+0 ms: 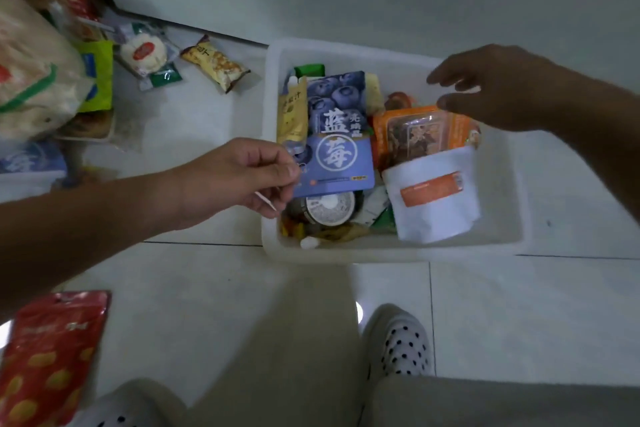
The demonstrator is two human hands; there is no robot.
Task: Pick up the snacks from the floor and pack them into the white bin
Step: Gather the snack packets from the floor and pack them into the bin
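Note:
The white bin point(502, 184) stands on the tiled floor and holds several snacks. My left hand point(242, 177) pinches the lower left corner of a blue blueberry pouch point(341, 135), which lies over the bin's left half. My right hand point(498, 87) hovers over the bin's back right with its fingers loosely spread, holding nothing, just above an orange packet point(415, 135). A white pouch with an orange label point(433, 194) leans in the bin's front right. A round tin point(330, 206) shows under the blue pouch.
On the floor to the left lie a yellow wrapped biscuit point(214, 62), a round white cake in clear wrap point(143, 52), a green-yellow bag point(98, 76) and a large pale bag point(31, 59). A red packet point(48, 357) lies front left. My legs and dotted slippers point(401, 343) are below.

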